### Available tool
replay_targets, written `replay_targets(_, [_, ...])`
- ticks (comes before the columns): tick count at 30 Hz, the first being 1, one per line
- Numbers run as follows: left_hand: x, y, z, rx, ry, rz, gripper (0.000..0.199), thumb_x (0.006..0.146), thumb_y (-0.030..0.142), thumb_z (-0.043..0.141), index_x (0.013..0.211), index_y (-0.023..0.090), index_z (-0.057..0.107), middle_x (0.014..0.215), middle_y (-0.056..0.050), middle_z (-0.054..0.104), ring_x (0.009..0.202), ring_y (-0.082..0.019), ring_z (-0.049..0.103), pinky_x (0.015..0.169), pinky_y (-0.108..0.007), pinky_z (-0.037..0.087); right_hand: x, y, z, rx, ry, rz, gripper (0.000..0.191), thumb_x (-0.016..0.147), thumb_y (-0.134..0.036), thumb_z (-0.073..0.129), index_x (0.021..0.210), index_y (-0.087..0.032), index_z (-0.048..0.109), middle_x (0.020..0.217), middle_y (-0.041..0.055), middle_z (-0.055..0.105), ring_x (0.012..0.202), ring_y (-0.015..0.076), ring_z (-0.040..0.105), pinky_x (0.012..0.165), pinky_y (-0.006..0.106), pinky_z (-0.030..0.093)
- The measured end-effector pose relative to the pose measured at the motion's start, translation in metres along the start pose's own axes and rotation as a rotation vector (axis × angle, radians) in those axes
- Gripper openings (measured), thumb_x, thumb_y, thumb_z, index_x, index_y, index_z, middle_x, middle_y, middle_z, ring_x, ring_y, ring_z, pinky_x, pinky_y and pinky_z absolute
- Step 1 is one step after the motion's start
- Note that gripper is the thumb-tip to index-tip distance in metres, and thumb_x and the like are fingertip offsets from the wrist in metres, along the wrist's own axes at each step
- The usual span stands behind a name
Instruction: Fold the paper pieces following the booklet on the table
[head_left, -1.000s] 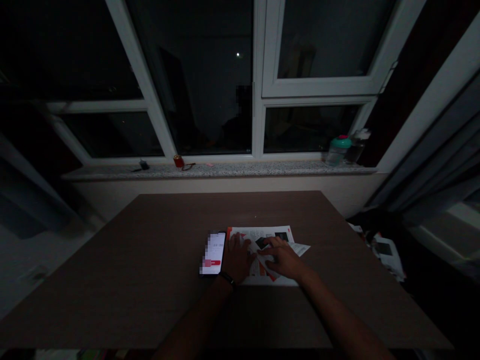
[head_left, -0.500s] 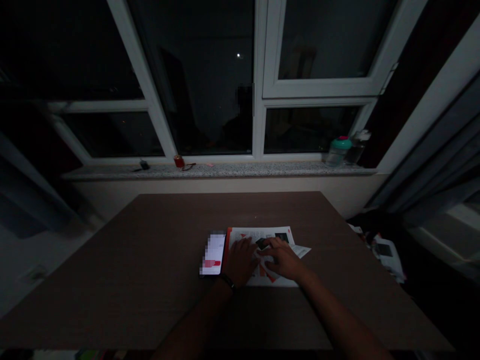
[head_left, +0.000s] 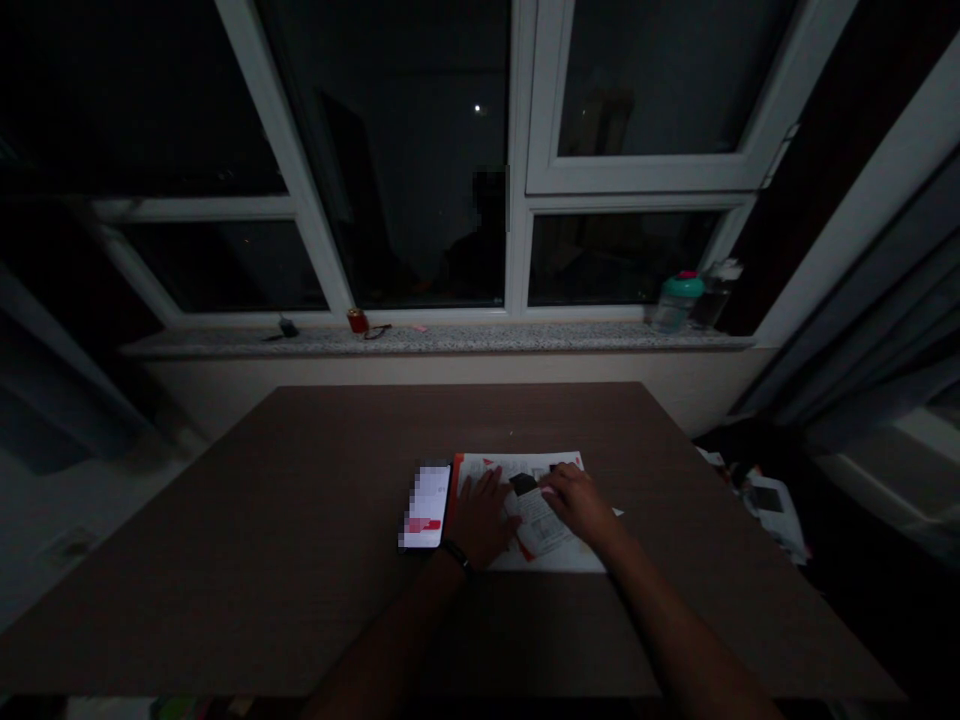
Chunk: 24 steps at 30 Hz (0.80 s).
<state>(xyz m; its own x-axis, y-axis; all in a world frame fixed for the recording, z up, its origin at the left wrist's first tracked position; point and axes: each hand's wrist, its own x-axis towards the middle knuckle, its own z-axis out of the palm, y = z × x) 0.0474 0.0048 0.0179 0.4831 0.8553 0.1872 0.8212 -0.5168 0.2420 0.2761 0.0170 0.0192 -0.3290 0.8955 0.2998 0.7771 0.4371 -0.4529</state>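
A printed sheet or booklet (head_left: 469,466) with red and white areas lies flat on the table. On it rests a smaller folded printed paper (head_left: 544,528), its white corner sticking out past my right wrist. My left hand (head_left: 482,518) is open, palm down, fingers spread over the left half of the sheet, with the thumb at the folded paper's edge. My right hand (head_left: 574,500) has its fingers bent and bunched together on the folded paper's upper right part. Its fingertips are partly hidden. Beside my left hand lies a phone (head_left: 429,508) with its screen lit.
The brown table (head_left: 285,560) reaches toward a granite windowsill (head_left: 465,338). On the sill stand a green-lidded bottle (head_left: 679,305), a clear bottle (head_left: 716,298) and a small red container (head_left: 357,320). Papers (head_left: 776,510) lie beyond the table's right edge. The room is dim.
My right hand has moved right and slightly up across the folded paper, uncovering more of its middle. Its fingers are more bunched. My left hand has stayed nearly in place.
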Motion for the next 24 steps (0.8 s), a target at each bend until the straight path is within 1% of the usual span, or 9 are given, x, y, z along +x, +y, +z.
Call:
replay_targets(2, [0.002, -0.005, 0.0, -0.004, 0.003, -0.003, 0.048, 0.086, 0.033, 0.058, 0.132, 0.025, 0.049, 0.152, -0.008, 0.034, 0.139, -0.032, 0.029, 0.112, -0.06, 0.022, 0.0, 0.009, -0.002, 0.051, 0.046, 0.017, 0.019, 0.09, -0.021, 0.052, 0.1, -0.02, 0.068, 0.1, 0.0081, 0.061, 0.099, 0.0223, 0.054, 0.095, 0.039, 0.039])
replay_targets(4, [0.004, -0.009, 0.001, 0.013, 0.049, -0.02, 0.048, 0.083, 0.024, 0.058, 0.131, 0.025, 0.051, 0.152, -0.006, 0.034, 0.139, -0.032, 0.028, 0.113, -0.058, 0.022, 0.0, 0.015, -0.002, 0.108, 0.055, 0.034, 0.018, 0.089, -0.02, 0.053, 0.098, -0.019, 0.069, 0.099, 0.0085, 0.062, 0.098, 0.0223, 0.055, 0.093, 0.038, 0.041])
replay_targets(7, [0.006, -0.012, 0.001, 0.054, 0.089, -0.014, 0.05, 0.079, 0.012, 0.055, 0.128, 0.024, 0.054, 0.144, -0.006, 0.043, 0.133, -0.03, 0.035, 0.113, -0.054, 0.022, 0.0, 0.019, -0.002, 0.182, 0.03, 0.016, 0.018, 0.085, -0.018, 0.056, 0.098, -0.019, 0.069, 0.096, 0.0086, 0.063, 0.095, 0.022, 0.056, 0.089, 0.036, 0.044])
replay_targets(10, [0.006, -0.01, -0.001, 0.079, 0.081, 0.009, 0.052, 0.079, 0.009, 0.052, 0.129, 0.025, 0.053, 0.136, -0.005, 0.051, 0.127, -0.028, 0.04, 0.113, -0.053, 0.021, 0.0, 0.017, -0.002, 0.227, 0.012, -0.041, 0.021, 0.083, -0.015, 0.056, 0.1, -0.019, 0.068, 0.096, 0.0083, 0.062, 0.094, 0.0214, 0.057, 0.086, 0.035, 0.045])
replay_targets(12, [0.006, -0.008, -0.004, 0.077, 0.067, 0.015, 0.047, 0.085, 0.014, 0.051, 0.13, 0.024, 0.051, 0.131, -0.005, 0.054, 0.125, -0.028, 0.042, 0.113, -0.054, 0.021, -0.001, 0.014, -0.002, 0.244, 0.007, -0.051, 0.021, 0.082, -0.014, 0.056, 0.099, -0.019, 0.068, 0.094, 0.0076, 0.061, 0.093, 0.0207, 0.057, 0.085, 0.034, 0.046])
replay_targets(15, [0.006, -0.005, -0.009, 0.059, 0.063, 0.022, 0.039, 0.091, 0.03, 0.052, 0.129, 0.023, 0.052, 0.128, -0.006, 0.056, 0.122, -0.029, 0.044, 0.111, -0.055, 0.022, -0.002, 0.01, -0.002, 0.275, -0.034, -0.025, 0.019, 0.08, -0.014, 0.058, 0.096, -0.019, 0.068, 0.092, 0.0059, 0.06, 0.086, 0.0185, 0.057, 0.077, 0.031, 0.047])
replay_targets(18, [0.007, -0.004, -0.014, 0.04, 0.06, 0.013, 0.045, 0.088, 0.044, 0.057, 0.127, 0.021, 0.054, 0.126, -0.008, 0.058, 0.12, -0.031, 0.045, 0.108, -0.054, 0.026, -0.003, 0.006, -0.002, 0.299, -0.098, -0.032, 0.018, 0.078, -0.016, 0.063, 0.095, -0.02, 0.068, 0.092, 0.0045, 0.06, 0.08, 0.0163, 0.057, 0.07, 0.027, 0.047])
replay_targets(20, [0.008, -0.004, -0.015, 0.027, 0.062, 0.006, 0.05, 0.085, 0.051, 0.06, 0.126, 0.021, 0.056, 0.126, -0.008, 0.058, 0.12, -0.032, 0.046, 0.106, -0.053, 0.029, -0.004, 0.003, -0.002, 0.317, -0.122, -0.07, 0.017, 0.078, -0.018, 0.065, 0.094, -0.021, 0.068, 0.092, 0.0037, 0.06, 0.08, 0.0159, 0.057, 0.071, 0.026, 0.046])
replay_targets(24, [0.006, -0.005, -0.011, 0.012, 0.084, 0.01, 0.056, 0.082, 0.057, 0.062, 0.128, 0.026, 0.055, 0.129, -0.007, 0.057, 0.123, -0.033, 0.044, 0.108, -0.056, 0.025, -0.004, -0.002, -0.002, 0.338, -0.164, -0.115, 0.016, 0.08, -0.021, 0.065, 0.097, -0.022, 0.067, 0.094, 0.0036, 0.062, 0.082, 0.0163, 0.058, 0.072, 0.027, 0.046])
